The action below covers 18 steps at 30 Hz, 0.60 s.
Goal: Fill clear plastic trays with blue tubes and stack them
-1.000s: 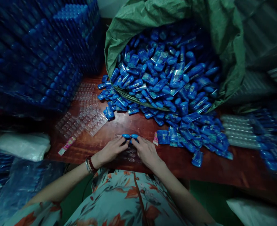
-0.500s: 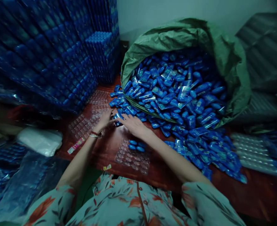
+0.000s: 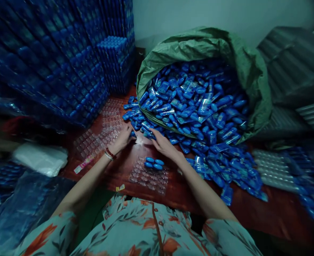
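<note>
Two bare hands over a reddish-brown, faintly glossy tabletop (image 3: 189, 192), seen from the head: the left hand (image 3: 123, 139), bracelets at its wrist, bends its fingers beside a small blue packet, and whether its grip is released or grasping cannot be told; the right hand (image 3: 164, 145) holds thumb and forefingers slightly parted at the near edge of the loose blue packets (image 3: 223, 160), its grip likewise impossible to judge. These flat, shiny, round-cornered packets lie strewn around the mouth of a creased green sack (image 3: 199, 49), which is heaped with more of the same. Nearer the body lies a transparent moulded tray (image 3: 149, 179) with rows of rounded hollows; four smooth blue ovals (image 3: 153, 163) sit close together at its far edge. Further clear trays (image 3: 102, 140) overlap on the left, beside a pink printed strip (image 3: 84, 164). Behind them rise dense ridged stacks of blue-filled trays (image 3: 74, 71); a crumpled white plastic bag (image 3: 41, 159) lies at far left, and ribbed translucent trays (image 3: 274, 169) at right
</note>
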Each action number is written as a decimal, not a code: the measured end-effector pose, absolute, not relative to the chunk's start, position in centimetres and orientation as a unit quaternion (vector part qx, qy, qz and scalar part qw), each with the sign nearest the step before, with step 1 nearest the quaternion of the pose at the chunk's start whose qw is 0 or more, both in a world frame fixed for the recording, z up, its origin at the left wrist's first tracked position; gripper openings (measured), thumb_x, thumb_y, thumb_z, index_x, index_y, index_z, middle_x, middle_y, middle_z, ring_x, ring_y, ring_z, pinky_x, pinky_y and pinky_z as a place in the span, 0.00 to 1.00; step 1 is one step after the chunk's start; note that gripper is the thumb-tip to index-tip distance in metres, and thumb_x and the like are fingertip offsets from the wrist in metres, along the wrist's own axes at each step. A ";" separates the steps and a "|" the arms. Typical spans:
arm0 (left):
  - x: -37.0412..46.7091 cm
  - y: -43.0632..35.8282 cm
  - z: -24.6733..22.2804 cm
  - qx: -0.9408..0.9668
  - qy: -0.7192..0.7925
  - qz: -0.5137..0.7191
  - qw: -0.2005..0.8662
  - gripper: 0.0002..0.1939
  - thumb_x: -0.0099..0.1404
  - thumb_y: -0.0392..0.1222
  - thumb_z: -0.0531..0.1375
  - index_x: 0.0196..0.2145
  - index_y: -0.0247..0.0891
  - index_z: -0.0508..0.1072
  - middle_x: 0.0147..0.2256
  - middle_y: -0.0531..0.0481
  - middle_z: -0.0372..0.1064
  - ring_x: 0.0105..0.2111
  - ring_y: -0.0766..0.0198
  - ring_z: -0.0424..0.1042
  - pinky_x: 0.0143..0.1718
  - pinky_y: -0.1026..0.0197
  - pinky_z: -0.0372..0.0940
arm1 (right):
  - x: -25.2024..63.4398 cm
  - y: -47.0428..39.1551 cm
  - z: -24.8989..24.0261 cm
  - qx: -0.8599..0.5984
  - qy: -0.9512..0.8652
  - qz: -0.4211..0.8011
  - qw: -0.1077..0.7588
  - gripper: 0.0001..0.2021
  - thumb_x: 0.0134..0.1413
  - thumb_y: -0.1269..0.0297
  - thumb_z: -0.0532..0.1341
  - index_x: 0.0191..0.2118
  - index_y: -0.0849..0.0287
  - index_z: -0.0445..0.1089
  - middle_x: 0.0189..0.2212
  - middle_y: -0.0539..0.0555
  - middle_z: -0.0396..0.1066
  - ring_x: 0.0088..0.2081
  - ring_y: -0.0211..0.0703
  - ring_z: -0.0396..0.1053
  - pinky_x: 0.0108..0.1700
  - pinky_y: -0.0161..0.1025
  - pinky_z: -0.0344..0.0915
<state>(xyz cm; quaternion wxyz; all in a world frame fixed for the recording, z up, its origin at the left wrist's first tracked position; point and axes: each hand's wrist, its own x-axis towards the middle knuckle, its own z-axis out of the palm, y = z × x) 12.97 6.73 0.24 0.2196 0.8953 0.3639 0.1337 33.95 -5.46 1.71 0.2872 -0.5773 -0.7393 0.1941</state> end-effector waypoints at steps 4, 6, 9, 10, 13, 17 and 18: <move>10.7 1.6 1.4 0.863 0.323 0.254 0.292 0.12 0.66 0.37 0.52 0.48 0.38 0.64 0.43 0.46 0.63 0.41 0.62 0.67 0.44 0.57 0.66 | 35.3 -12.7 5.4 -0.640 -0.605 0.270 0.390 0.18 0.60 0.62 0.54 0.55 0.56 0.56 0.48 0.57 0.67 0.48 0.45 0.67 0.47 0.41 0.66; 9.1 -1.6 1.7 0.832 0.348 0.275 0.334 0.16 0.66 0.40 0.55 0.51 0.39 0.62 0.42 0.47 0.66 0.40 0.62 0.69 0.42 0.58 0.68 | 35.2 -16.2 6.3 -0.657 -0.589 0.313 0.352 0.12 0.58 0.59 0.57 0.47 0.55 0.63 0.40 0.53 0.70 0.40 0.42 0.70 0.40 0.38 0.68; 7.7 -6.0 1.3 0.788 0.388 0.291 0.381 0.14 0.63 0.43 0.59 0.46 0.38 0.65 0.38 0.49 0.69 0.36 0.62 0.71 0.37 0.60 0.69 | 33.6 -19.8 5.0 -0.684 -0.569 0.307 0.339 0.10 0.57 0.59 0.59 0.44 0.55 0.67 0.36 0.51 0.71 0.35 0.41 0.70 0.36 0.37 0.68; 7.7 -7.1 1.0 0.785 0.384 0.296 0.384 0.12 0.63 0.43 0.60 0.43 0.38 0.67 0.36 0.49 0.70 0.35 0.63 0.72 0.37 0.60 0.70 | 32.8 -20.4 4.0 -0.697 -0.559 0.287 0.345 0.11 0.57 0.60 0.58 0.45 0.55 0.67 0.37 0.52 0.72 0.34 0.41 0.70 0.36 0.37 0.68; 8.8 -9.2 -0.3 0.813 0.327 0.321 0.359 0.08 0.65 0.39 0.57 0.42 0.38 0.69 0.37 0.48 0.70 0.37 0.63 0.72 0.40 0.61 0.69 | 30.6 -21.3 0.7 -0.706 -0.572 0.213 0.359 0.12 0.60 0.63 0.55 0.48 0.55 0.66 0.39 0.54 0.71 0.39 0.43 0.70 0.42 0.41 0.69; 10.3 -9.2 -1.7 0.866 0.246 0.331 0.283 0.12 0.68 0.32 0.50 0.46 0.38 0.68 0.41 0.44 0.68 0.41 0.64 0.70 0.40 0.62 0.69 | 29.2 -21.2 -1.3 -0.676 -0.667 0.120 0.291 0.17 0.59 0.76 0.49 0.51 0.58 0.66 0.41 0.58 0.70 0.44 0.44 0.67 0.46 0.42 0.67; 10.5 -8.9 -1.9 0.880 0.226 0.324 0.263 0.13 0.68 0.31 0.50 0.47 0.37 0.68 0.41 0.44 0.68 0.41 0.64 0.70 0.40 0.62 0.69 | 29.2 -21.1 -1.2 -0.674 -0.687 0.100 0.253 0.19 0.58 0.78 0.49 0.51 0.59 0.66 0.41 0.58 0.69 0.43 0.44 0.67 0.45 0.41 0.67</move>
